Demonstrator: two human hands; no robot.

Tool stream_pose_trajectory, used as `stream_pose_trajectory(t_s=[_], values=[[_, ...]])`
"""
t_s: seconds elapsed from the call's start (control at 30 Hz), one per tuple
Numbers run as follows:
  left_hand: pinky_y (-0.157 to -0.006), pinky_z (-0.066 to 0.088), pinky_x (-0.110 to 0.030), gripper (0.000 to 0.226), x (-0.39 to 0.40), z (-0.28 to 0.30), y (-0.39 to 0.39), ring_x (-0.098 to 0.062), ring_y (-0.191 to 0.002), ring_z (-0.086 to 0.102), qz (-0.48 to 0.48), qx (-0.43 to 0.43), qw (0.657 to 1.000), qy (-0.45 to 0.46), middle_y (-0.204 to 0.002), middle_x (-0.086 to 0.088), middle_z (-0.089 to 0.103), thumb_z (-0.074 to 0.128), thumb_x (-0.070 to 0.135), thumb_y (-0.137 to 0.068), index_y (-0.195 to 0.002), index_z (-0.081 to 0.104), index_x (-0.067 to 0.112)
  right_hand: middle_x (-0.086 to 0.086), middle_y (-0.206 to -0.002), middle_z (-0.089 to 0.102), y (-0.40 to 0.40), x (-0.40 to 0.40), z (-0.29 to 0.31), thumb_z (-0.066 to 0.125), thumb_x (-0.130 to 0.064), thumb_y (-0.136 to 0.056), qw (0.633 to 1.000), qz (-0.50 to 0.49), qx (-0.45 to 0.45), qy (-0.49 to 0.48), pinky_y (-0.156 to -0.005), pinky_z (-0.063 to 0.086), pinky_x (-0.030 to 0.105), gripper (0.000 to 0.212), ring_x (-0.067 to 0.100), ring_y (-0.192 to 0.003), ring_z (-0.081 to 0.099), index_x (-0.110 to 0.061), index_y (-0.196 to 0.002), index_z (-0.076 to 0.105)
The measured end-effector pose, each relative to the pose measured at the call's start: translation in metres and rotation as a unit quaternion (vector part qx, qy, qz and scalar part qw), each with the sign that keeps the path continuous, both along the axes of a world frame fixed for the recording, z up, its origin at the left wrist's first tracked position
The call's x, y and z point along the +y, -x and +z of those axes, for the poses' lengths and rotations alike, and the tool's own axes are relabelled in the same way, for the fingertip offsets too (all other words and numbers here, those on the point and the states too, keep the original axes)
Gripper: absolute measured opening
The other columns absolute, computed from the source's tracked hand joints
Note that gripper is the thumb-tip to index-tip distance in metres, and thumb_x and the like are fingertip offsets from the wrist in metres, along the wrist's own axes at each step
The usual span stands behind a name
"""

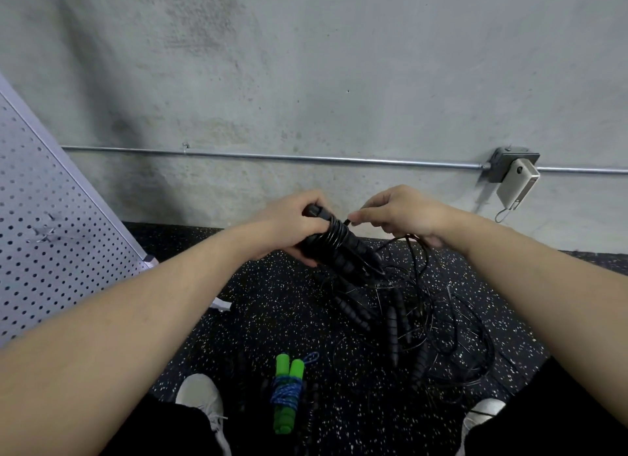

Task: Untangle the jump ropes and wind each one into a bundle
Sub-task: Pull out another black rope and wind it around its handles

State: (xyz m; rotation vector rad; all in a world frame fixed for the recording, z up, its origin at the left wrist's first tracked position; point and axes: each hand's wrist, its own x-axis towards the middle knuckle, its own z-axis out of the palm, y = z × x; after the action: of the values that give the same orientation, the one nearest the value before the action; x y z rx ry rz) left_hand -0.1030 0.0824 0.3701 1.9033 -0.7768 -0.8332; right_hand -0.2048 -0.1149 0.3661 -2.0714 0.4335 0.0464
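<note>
My left hand (292,222) grips a pair of black ribbed jump rope handles (334,243) held together above the floor, with thin black cord coiled around them. My right hand (401,214) pinches the black cord just right of the coil. Below my hands lies a tangle of black cords and several more black handles (401,323) on the floor. A finished bundle with green handles and blue rope (287,392) lies on the floor near my feet.
The floor is black speckled rubber (272,302). A concrete wall with a metal conduit (306,158) and a junction box (513,165) is straight ahead. A white pegboard panel (51,234) leans at the left. My shoes (200,398) flank the ropes.
</note>
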Motion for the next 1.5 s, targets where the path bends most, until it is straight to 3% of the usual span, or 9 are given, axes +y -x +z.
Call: stream_pose_trajectory(t_s=[0.23,0.37,0.63,0.73,0.87,1.13,1.37,1.43,1.5], values=[[-0.059,0.063,-0.037,0.014,-0.007,-0.009,0.007,-0.027,-0.083,0.071,0.102,-0.142,0.982,0.070,-0.100,-0.008,0.060,0.058,0.009,-0.099,-0.095,0.050,0.020,-0.008,-0.054,0.042,0.001,0.020,0.009,0.052,-0.030,-0.104,0.989,-0.039,0.030,-0.140,-0.040,0.030,0.018,0.023,0.008,-0.045,0.037,-0.010,-0.101,0.062],[-0.069,0.063,-0.050,0.013,-0.011,-0.012,0.007,-0.025,-0.082,0.071,0.187,-0.146,0.963,0.125,-0.097,-0.003,0.062,0.058,0.011,-0.098,-0.098,0.050,0.021,-0.007,-0.052,0.037,0.001,0.032,0.009,0.039,-0.041,-0.107,0.984,-0.024,0.023,-0.175,-0.046,0.031,0.022,0.030,0.011,-0.045,0.036,-0.018,-0.092,0.050],[-0.076,0.063,-0.047,0.010,-0.017,-0.003,0.000,-0.033,-0.096,0.069,0.337,0.175,0.861,0.339,-0.108,-0.016,0.061,0.055,0.004,-0.101,-0.108,0.049,0.007,-0.008,-0.055,0.029,0.002,0.049,-0.004,0.042,-0.059,-0.100,0.975,-0.033,0.006,-0.219,-0.047,0.027,0.024,0.043,0.010,-0.047,0.027,-0.017,-0.092,0.051],[-0.076,0.063,-0.046,0.029,-0.012,0.001,-0.005,-0.037,-0.087,0.072,0.313,0.306,0.813,0.384,-0.110,-0.028,0.065,0.050,0.004,-0.101,-0.127,0.052,-0.007,-0.010,-0.054,0.031,0.004,0.048,-0.010,0.043,-0.064,-0.097,0.979,-0.036,0.005,-0.202,-0.046,0.026,0.023,0.049,0.010,-0.048,0.028,-0.021,-0.117,0.060],[-0.070,0.065,-0.039,0.018,-0.009,0.007,0.002,-0.034,-0.075,0.075,0.298,0.387,0.779,0.393,-0.091,-0.023,0.073,0.050,0.006,-0.101,-0.103,0.063,-0.006,-0.005,-0.059,0.026,0.002,0.049,-0.012,0.044,-0.052,-0.102,0.971,-0.012,-0.060,-0.230,-0.046,0.024,0.024,0.028,0.010,-0.051,0.025,-0.044,-0.124,0.059],[-0.041,0.052,-0.021,0.029,0.004,0.012,0.004,-0.028,-0.058,0.068,0.271,0.379,0.829,0.310,-0.075,-0.015,0.070,0.045,0.019,-0.098,-0.092,0.067,0.003,0.001,-0.061,0.043,0.002,0.032,-0.016,0.051,-0.067,-0.085,0.994,0.074,-0.061,-0.061,-0.057,0.037,0.024,0.051,0.011,-0.054,0.040,-0.021,-0.070,0.067],[-0.044,0.055,-0.023,0.036,0.011,0.013,0.003,-0.038,-0.079,0.076,0.134,0.358,0.902,0.198,-0.096,-0.011,0.077,0.039,0.030,-0.101,-0.107,0.071,0.014,-0.005,-0.059,0.055,0.001,0.017,-0.016,0.052,-0.070,-0.083,0.989,0.098,-0.067,0.085,-0.059,0.040,0.027,0.052,0.014,-0.055,0.049,-0.021,-0.066,0.057],[-0.044,0.057,-0.027,0.032,0.013,0.016,0.000,-0.045,-0.083,0.074,0.093,0.379,0.902,0.185,-0.110,-0.015,0.074,0.042,0.026,-0.101,-0.117,0.068,0.019,-0.009,-0.070,0.061,0.001,0.010,-0.015,0.066,-0.047,-0.089,0.989,0.095,-0.062,0.098,-0.067,0.045,0.022,0.027,0.010,-0.065,0.056,-0.026,-0.072,0.059],[-0.047,0.061,-0.034,0.029,0.015,0.016,-0.003,-0.047,-0.087,0.073,0.057,0.385,0.904,0.178,-0.120,-0.018,0.066,0.049,0.017,-0.092,-0.115,0.066,0.020,-0.006,-0.073,0.058,0.004,0.003,-0.011,0.066,-0.003,-0.092,0.987,0.100,-0.036,0.123,-0.066,0.044,0.012,0.031,0.015,-0.072,0.057,-0.024,-0.072,0.055]])
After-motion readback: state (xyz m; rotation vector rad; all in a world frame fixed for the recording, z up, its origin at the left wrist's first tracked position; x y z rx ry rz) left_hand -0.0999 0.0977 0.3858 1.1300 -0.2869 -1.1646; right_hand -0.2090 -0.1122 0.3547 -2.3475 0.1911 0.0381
